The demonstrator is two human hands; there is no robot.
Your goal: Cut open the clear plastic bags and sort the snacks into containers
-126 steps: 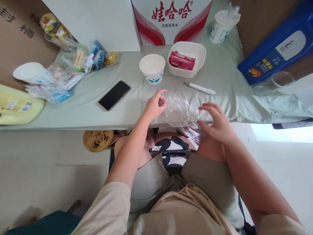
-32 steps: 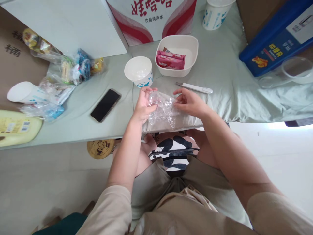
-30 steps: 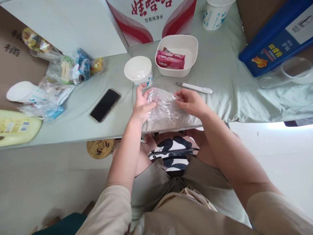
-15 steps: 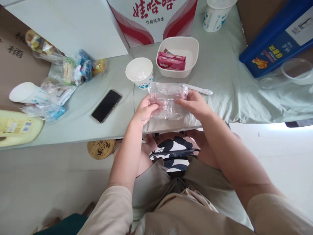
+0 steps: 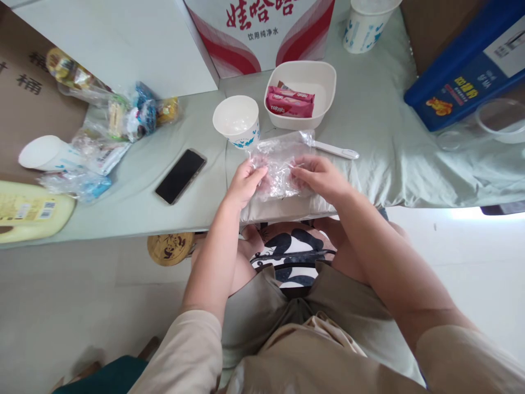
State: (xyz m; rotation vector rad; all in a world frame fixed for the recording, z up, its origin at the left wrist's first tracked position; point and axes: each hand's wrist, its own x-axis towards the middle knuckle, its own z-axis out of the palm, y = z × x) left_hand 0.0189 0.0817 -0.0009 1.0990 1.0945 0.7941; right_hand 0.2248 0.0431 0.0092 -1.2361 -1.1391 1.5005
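Note:
A crumpled clear plastic bag is held between both hands just above the front edge of the table. My left hand pinches its left side with closed fingers. My right hand grips its right side, fingers curled. Just beyond the bag stands a white paper cup with a blue pattern. A white square bowl behind it holds red wafer packets. A white pen-like tool lies to the right of the bag.
A black phone lies left of my hands. Snack bags, another paper cup and a yellow bottle crowd the left. A red-white carton, a cup, a blue box and a clear jar line the back and right.
The plastic sheet, first spread loose at the table edge, got gathered and crumpled between both hands. In the last half second the hands drew closer and the bag tilted.

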